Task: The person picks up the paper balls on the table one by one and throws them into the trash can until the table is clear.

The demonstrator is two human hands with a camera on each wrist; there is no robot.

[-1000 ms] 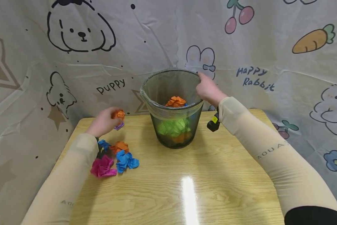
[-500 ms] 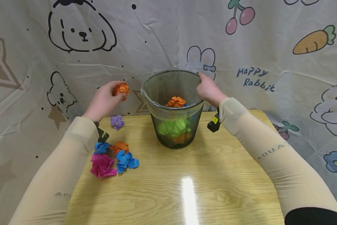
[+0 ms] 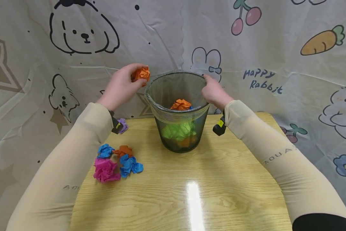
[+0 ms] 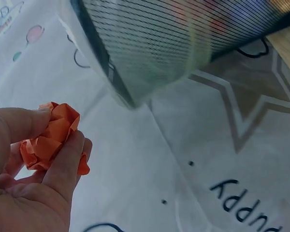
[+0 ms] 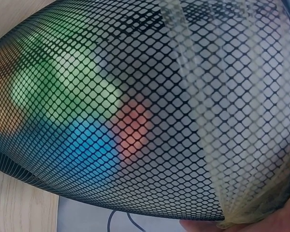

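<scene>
My left hand [image 3: 123, 84] pinches a crumpled orange paper ball [image 3: 141, 74] between thumb and fingers, raised just left of the bin's rim. In the left wrist view the same orange paper ball [image 4: 53, 137] sits between the thumb and fingertips, apart from the bin. A black mesh wastebasket [image 3: 175, 117] with a thin liner stands at the back of the table. My right hand [image 3: 215, 91] grips its rim on the right side. Inside lie crumpled papers: an orange one [image 3: 180, 104] on top, green ones [image 5: 63, 92] and a blue one [image 5: 89, 147] seen through the mesh.
On the table's left lie crumpled papers: magenta [image 3: 105, 170], blue [image 3: 130, 165], a smaller blue [image 3: 105, 151] and orange [image 3: 123, 150]. A purple one [image 3: 122, 125] is partly hidden behind the left wrist. A printed curtain [image 3: 161, 38] hangs right behind the wooden table [image 3: 219, 179].
My left hand has lifted the orange paper ball off the table's back left and carried it up and right toward the bin. My right hand has stayed on the rim.
</scene>
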